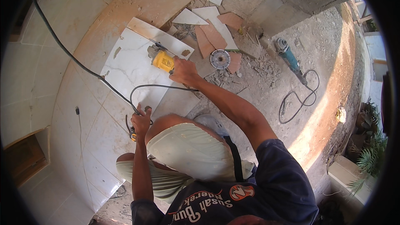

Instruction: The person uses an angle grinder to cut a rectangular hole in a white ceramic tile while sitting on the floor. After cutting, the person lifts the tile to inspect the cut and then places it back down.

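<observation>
- We have the right hand [184,73] closed around the rear body of the yellow power tool [163,61], centre of frame.
- Tool sits over the upper right part of the white marbled tile [135,62], dark head end pointing to the upper left; we can't tell if its disc touches the tile.
- Our left hand [141,120], lower left of centre, is curled, fingers wrapped on the dark cable [85,67] that drops in from the upper left. Exact finger gap is hidden.
- Small yellow-and-black item [132,133] shows just below that hand; we can't tell if it's gripped.
- We see a segmented cutting disc [220,59] right of the yellow tool, lying against broken tile pieces [211,35] at upper centre.
- Teal grinder [286,58] lies on the dusty floor [258,100], upper right, its cord looped below it.
- Green plant [370,158] at the right edge.
</observation>
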Available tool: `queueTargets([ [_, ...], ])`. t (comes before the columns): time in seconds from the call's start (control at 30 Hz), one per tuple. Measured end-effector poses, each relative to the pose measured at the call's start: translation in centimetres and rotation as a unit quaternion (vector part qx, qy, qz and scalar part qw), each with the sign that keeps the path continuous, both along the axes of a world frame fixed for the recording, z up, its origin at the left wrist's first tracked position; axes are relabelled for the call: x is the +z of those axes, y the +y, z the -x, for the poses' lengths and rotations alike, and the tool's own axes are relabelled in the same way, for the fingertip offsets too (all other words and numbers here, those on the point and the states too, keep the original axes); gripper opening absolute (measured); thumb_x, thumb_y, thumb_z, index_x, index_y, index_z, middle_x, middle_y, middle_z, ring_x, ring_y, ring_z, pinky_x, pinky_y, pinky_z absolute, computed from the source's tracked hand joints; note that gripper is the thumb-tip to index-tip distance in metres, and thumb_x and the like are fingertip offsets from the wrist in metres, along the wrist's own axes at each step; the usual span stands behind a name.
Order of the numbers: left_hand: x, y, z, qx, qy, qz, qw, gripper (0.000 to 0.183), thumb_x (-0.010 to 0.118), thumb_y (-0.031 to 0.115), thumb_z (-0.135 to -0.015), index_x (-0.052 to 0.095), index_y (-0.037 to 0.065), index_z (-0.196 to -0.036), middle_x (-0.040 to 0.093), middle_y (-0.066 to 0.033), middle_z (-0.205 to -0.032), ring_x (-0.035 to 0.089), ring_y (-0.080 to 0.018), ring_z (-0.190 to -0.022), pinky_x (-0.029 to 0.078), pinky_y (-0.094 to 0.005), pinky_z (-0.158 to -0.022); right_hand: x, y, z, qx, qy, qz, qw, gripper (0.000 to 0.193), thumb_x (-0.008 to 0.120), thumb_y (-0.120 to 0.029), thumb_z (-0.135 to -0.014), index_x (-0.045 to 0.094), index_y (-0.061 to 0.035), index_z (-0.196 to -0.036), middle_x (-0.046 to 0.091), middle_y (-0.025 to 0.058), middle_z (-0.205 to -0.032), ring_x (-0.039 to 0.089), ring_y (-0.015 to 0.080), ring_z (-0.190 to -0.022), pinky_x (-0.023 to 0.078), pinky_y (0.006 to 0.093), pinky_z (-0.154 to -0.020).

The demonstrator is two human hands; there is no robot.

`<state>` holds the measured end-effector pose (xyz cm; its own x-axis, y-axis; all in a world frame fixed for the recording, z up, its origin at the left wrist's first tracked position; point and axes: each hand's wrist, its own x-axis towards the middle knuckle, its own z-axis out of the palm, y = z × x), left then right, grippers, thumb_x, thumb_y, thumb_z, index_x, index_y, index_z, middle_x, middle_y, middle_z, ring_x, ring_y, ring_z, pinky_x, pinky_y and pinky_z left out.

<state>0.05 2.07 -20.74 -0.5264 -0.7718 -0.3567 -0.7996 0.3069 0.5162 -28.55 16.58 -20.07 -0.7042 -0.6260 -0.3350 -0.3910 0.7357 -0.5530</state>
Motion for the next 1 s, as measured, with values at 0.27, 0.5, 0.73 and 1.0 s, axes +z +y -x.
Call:
queueTargets([
  [0.27,-0.6,-0.1,-0.3,-0.002,0.007,0.008,1.000,0.065,0.087,0.027,-0.086,0.067,-0.005,-0.140,0.063,-0.0078,-0.066,0.065,-0.0208,-0.063,0.053,-0.0411,-0.068,-0.1,0.4,-0.2,-0.002,0.009,0.001,1.000,0.057,0.079,-0.026,-0.074,0.060,0.0001,-0.120,0.078,0.0224,-0.103,0.077,0.0383,-0.100,0.061,0.0473,-0.088],
  [0.5,-0.5,-0.1,-0.2,-0.006,0.002,0.008,1.000,0.065,0.086,0.027,-0.086,0.067,-0.005,-0.139,0.062,-0.0077,-0.066,0.064,-0.0207,-0.063,0.054,-0.0409,-0.068,0.3,0.9,-0.3,-0.005,0.001,-0.002,1.000,0.057,0.079,-0.026,-0.074,0.060,-0.0007,-0.121,0.078,0.0222,-0.103,0.077,0.0378,-0.100,0.061,0.0477,-0.088],
  [0.73,-0.3,0.0,-0.2,0.000,0.013,0.001,1.000,0.065,0.086,0.026,-0.087,0.066,-0.005,-0.141,0.063,-0.0072,-0.067,0.064,-0.0202,-0.063,0.053,-0.0402,-0.067,0.8,1.3,-0.5,0.005,0.009,-0.010,1.000,0.056,0.078,-0.024,-0.076,0.058,0.0011,-0.122,0.078,0.0210,-0.104,0.077,0.0366,-0.100,0.062,0.0459,-0.088],
  [1.0,-1.1,-0.4,-0.5,-0.009,0.007,0.013,1.000,0.064,0.086,0.025,-0.087,0.066,-0.005,-0.140,0.062,-0.0063,-0.067,0.062,-0.0185,-0.062,0.053,-0.0385,-0.066,1.2,2.1,-0.8,0.005,0.008,0.000,1.000,0.058,0.078,-0.025,-0.076,0.059,0.0009,-0.123,0.078,0.0214,-0.104,0.077,0.0374,-0.101,0.061,0.0468,-0.088],
])
